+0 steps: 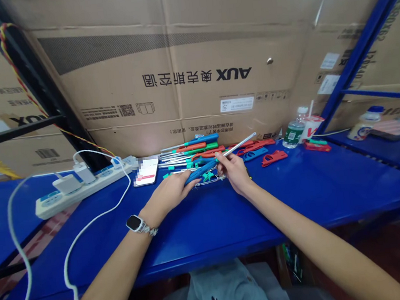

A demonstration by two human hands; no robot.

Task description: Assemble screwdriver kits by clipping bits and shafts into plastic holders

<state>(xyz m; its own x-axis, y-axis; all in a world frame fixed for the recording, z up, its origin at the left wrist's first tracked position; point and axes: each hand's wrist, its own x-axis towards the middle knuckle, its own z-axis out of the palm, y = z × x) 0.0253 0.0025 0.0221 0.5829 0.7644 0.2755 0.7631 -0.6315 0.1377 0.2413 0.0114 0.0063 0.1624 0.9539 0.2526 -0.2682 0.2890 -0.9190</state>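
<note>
My left hand point(175, 189), with a watch point(136, 223) on its wrist, is closed around the blue handle point(202, 169) of a long tool whose exact kind I cannot make out. The tool slants up to the right, and its silvery shaft point(240, 143) passes through the fingers of my right hand point(234, 171), which pinch it. Just behind both hands lies a pile of similar tools point(186, 154) with blue, orange, red and green handles. A small green piece and white cord-like bits point(208, 176) show under the held tool, partly hidden by my hands.
Red and blue plastic pieces point(275, 157) lie to the right, near a water bottle point(293, 129) and a cup with a straw point(312, 127). On the left are a phone point(146, 170) and a power strip point(85, 187) with white cables. Large cardboard point(192, 49) stands behind the blue table point(210, 240).
</note>
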